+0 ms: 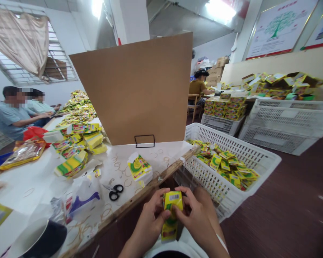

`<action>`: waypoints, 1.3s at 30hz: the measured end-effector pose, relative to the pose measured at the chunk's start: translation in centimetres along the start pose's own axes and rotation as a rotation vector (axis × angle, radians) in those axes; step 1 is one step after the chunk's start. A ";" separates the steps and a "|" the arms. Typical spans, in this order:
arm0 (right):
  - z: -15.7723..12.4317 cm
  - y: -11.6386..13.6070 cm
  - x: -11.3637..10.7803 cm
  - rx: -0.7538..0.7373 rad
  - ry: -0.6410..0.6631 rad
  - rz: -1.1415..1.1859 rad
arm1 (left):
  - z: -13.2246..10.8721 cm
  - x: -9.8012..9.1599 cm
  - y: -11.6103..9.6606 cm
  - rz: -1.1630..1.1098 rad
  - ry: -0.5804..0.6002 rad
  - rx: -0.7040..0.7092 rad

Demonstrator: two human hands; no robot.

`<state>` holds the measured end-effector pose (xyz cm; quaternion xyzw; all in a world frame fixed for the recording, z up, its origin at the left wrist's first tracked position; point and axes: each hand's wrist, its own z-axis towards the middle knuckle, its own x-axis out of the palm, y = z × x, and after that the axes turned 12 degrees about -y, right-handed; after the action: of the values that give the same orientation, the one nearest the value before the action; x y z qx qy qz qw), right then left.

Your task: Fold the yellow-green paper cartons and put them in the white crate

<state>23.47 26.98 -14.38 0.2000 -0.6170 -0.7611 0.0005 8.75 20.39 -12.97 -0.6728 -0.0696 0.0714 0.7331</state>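
Just beyond my lap, both hands grip a small yellow and green carton (pixel 173 206) with a barcode on its upper face. My left hand (pixel 154 213) wraps its left side, thumb on the front. From the right, my right hand (pixel 191 209) closes around it, its thumb also pressing the front. The carton's lower part shows below my thumbs. A stack of flat yellow cartons (pixel 140 167) lies at the table edge ahead of my hands. To my right stands a white plastic crate (pixel 258 157) holding many small yellow cartons (pixel 224 163).
On the white table (pixel 118 208) lie black-handled scissors (pixel 115 192), rubber bands, carton bundles (pixel 75 150) and a dark mug (pixel 43 240). A large cardboard sheet (pixel 140 89) stands upright ahead. Two people (pixel 13 111) sit at left; another person (pixel 200 86) sits farther back. Stacked crates (pixel 288 125) stand right.
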 end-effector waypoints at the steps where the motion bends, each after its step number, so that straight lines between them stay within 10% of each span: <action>1: -0.1 -0.1 0.2 0.010 0.006 0.005 | 0.0 0.0 -0.1 0.003 0.000 0.002; 12: 0.7 0.3 -1.7 -0.121 -0.077 0.051 | 0.6 -0.8 0.1 -0.089 -0.052 -0.038; 21: 0.7 -0.1 -1.0 0.113 0.044 0.360 | 0.5 0.3 0.7 -0.149 -0.011 -0.047; 29: 2.7 -3.1 -2.7 0.165 -0.841 0.779 | 3.9 -4.4 0.4 0.704 -0.503 0.416; 39: 0.9 -2.5 0.8 0.293 -0.383 0.614 | 6.2 -9.8 0.8 0.907 -0.481 0.269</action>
<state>23.10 28.18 -16.80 -0.1419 -0.7391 -0.6530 0.0846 -2.08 24.61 -13.31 -0.4997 0.0721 0.5419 0.6718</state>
